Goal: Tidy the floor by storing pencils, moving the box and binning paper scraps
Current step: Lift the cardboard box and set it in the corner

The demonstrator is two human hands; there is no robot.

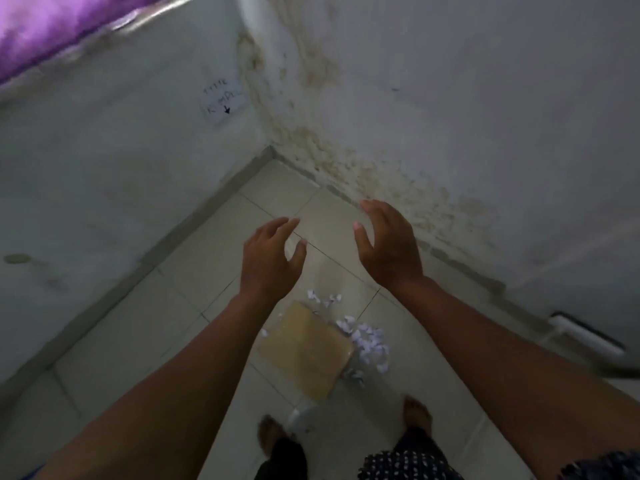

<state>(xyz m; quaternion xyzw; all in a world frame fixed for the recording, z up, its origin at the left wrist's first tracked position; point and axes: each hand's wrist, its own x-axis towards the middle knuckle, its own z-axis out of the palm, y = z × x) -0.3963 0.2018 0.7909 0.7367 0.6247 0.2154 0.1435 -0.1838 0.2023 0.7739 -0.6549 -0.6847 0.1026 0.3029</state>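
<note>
A flat tan cardboard box [306, 348] lies on the pale tiled floor [194, 271] just ahead of my bare feet. White paper scraps [367, 341] are scattered along its right side and far edge. My left hand [270, 261] and my right hand [388, 244] are both raised in front of me, well above the box, palms facing each other, fingers spread and curled, holding nothing. No pencils are visible.
Two stained white walls meet in a corner [273, 150] ahead. A paper note [221, 102] is stuck on the left wall below a purple curtain [52, 26]. A white object with a dark edge [585, 336] sits by the right wall. A whitish round thing [301, 419] lies between my feet.
</note>
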